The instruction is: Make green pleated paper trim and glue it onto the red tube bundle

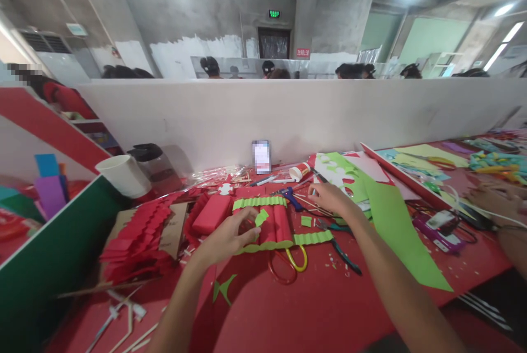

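Observation:
A red paper piece with wavy green trim (282, 222) lies on the red table in front of me. Over its left part, my left hand (234, 232) pinches a small green paper scrap (261, 217). My right hand (327, 198) reaches over the tools at the right; its fingers are bent, and what they hold, if anything, is too small to tell. Just left of it lies a blue glue gun (291, 198). A wavy green strip (313, 238) and a small green square (306, 221) lie near the red piece. Scissors with yellow handles (300, 258) stick out below it.
Stacked red wavy paper (140, 237) and a red box (212, 214) are at the left. A phone (262, 156) leans on the white partition (206, 117). Green sheets (399, 227) and a purple power strip (438, 233) lie right. Another person's hand (500, 199) shows at the far right.

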`<state>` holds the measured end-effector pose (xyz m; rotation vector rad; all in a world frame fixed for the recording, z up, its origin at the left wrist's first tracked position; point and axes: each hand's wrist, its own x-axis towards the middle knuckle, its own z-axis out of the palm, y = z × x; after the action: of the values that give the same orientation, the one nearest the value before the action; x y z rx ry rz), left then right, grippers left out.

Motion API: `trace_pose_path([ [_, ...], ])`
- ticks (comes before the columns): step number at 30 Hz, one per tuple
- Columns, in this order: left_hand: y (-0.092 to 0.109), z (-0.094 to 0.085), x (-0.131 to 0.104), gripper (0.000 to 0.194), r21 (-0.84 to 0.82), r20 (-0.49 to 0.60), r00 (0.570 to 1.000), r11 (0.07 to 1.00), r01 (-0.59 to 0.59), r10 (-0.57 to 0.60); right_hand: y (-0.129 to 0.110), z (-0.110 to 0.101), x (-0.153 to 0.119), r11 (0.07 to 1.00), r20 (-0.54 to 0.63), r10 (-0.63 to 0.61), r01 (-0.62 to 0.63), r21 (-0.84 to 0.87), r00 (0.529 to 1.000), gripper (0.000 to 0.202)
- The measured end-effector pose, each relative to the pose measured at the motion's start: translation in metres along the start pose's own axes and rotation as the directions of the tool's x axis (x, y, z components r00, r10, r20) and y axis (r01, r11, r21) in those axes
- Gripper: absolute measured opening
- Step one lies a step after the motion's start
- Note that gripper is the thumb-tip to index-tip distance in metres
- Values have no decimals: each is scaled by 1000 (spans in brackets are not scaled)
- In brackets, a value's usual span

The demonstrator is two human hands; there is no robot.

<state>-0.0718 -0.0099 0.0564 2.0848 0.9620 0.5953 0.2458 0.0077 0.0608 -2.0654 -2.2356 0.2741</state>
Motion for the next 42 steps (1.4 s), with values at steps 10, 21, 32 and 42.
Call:
trace_pose_path([
  [10, -2, 0, 2, 24, -11, 8, 1000, 1000, -6, 6, 10, 27, -66, 992, 264, 89, -62, -108, 961, 75],
  [21, 1, -2, 2, 24, -57, -7, 1000, 998, 5, -5, -16, 7, -98, 987, 38, 15, -9, -162, 999, 38],
  [32, -2, 0, 3, 22, -96, 0, 1000, 995, -10, 10, -119, 55, -103, 999, 64, -50, 50, -3, 997, 28],
  [42, -3, 1, 6, 24, -72, -7, 999, 997, -41, 40, -116, 50, -99, 989, 178, -89, 107, -98, 980, 41],
])
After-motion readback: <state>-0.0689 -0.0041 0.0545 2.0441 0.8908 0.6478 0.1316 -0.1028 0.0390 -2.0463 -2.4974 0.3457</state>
